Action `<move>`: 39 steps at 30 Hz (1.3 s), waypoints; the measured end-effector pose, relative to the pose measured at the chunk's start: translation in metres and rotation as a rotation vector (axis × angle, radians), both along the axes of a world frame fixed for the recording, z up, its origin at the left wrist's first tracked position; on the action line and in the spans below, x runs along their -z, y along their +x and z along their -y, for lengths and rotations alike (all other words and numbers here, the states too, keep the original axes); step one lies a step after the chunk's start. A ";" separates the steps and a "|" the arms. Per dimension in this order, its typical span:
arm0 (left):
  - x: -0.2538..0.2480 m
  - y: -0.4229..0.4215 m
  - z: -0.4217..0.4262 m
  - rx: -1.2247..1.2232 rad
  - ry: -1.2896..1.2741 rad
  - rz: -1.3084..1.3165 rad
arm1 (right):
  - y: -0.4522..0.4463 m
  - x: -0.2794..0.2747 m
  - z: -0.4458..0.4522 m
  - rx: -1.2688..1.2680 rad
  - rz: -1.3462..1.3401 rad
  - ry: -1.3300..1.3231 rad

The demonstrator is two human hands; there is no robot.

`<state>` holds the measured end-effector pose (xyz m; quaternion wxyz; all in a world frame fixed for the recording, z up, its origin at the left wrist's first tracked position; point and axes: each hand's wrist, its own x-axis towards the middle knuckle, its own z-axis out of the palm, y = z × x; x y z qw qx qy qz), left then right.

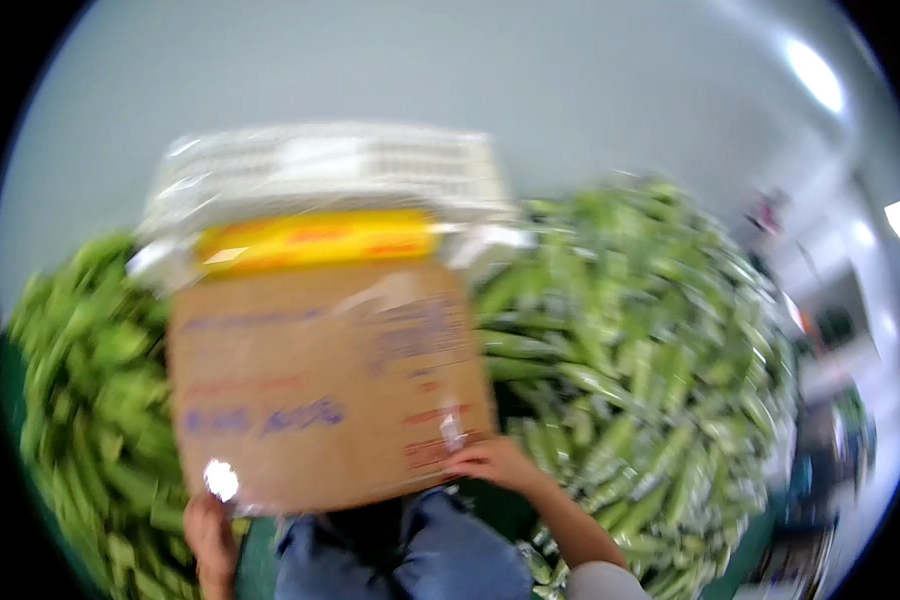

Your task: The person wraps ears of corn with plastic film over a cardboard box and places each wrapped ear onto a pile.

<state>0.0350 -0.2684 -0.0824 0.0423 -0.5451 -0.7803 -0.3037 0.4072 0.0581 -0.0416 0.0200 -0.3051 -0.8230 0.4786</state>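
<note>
- Legs: the jeans (440, 560) sit below the lower edge of the panel. If the grip slips, the panel can drop onto them.
- Left hand (210, 540): grasps the lower left corner of the cardboard panel (320, 400). Cause of fault: a corner hold gives little support, so the panel can twist.
- Right hand (492, 463): grasps the lower edge near the right corner, fingers over the printed face. Cause of fault: glossy film there can let the fingers slide.
- Panel: is between both hands, in front of the body. Whether it is a closed box or a flat piece cannot be told. Uneven lifting can tilt it sideways.
- Yellow strip (315, 240): lies along the far edge of the panel. If it is loose, a tilt can shift it; its attachment cannot be told.
- Bare green vegetables (100, 380): piled beside the panel at left. A swing of the left edge can bruise or scatter them.
- Film-wrapped green vegetables (630, 350): heaped at right, near the right forearm. Slick wrapping and a steep heap can cause sliding if the forearm or panel edge brushes them.
- White slatted crate (330, 175): beyond the yellow strip. A forward push can knock it, if the two touch.
</note>
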 end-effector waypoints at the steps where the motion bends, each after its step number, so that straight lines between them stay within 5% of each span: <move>1: -0.024 0.006 -0.001 0.052 -0.163 0.030 | -0.004 -0.014 0.005 0.055 0.035 -0.087; 5: -0.008 0.046 0.046 -0.085 -0.189 -0.028 | -0.003 -0.033 0.019 0.206 0.057 -0.135; 10: 0.052 0.066 0.142 -0.488 -0.204 0.315 | 0.048 -0.037 0.072 0.447 0.017 -0.153; 13: 0.069 0.021 0.088 -0.830 0.049 0.801 | 0.047 -0.024 0.016 0.450 0.039 -0.212; 17: 0.100 -0.094 0.042 -1.056 0.343 0.507 | 0.045 -0.018 0.014 0.454 0.099 -0.160; 19: 0.141 -0.150 0.027 -1.302 0.177 0.440 | 0.045 -0.031 0.012 0.413 0.114 -0.185; 21: 0.141 -0.165 -0.008 -1.511 -0.612 0.326 | 0.067 -0.040 0.028 0.438 0.171 -0.186; 23: 0.121 -0.167 -0.020 -1.454 -0.752 0.270 | 0.039 -0.077 0.042 0.356 0.257 -0.150; 24: 0.162 -0.195 -0.004 -1.389 -0.717 0.241 | 0.048 -0.062 0.050 0.411 0.202 -0.127; 27: 0.144 -0.214 0.012 -1.158 -0.172 0.291 | 0.029 -0.039 0.062 0.233 0.115 -0.167; 31: 0.041 -0.142 0.035 -0.752 0.288 0.509 | 0.001 -0.024 0.076 0.156 0.038 -0.266; 39: -0.128 0.011 0.019 -0.044 0.120 0.779 | -0.001 0.001 0.074 0.232 -0.098 -0.305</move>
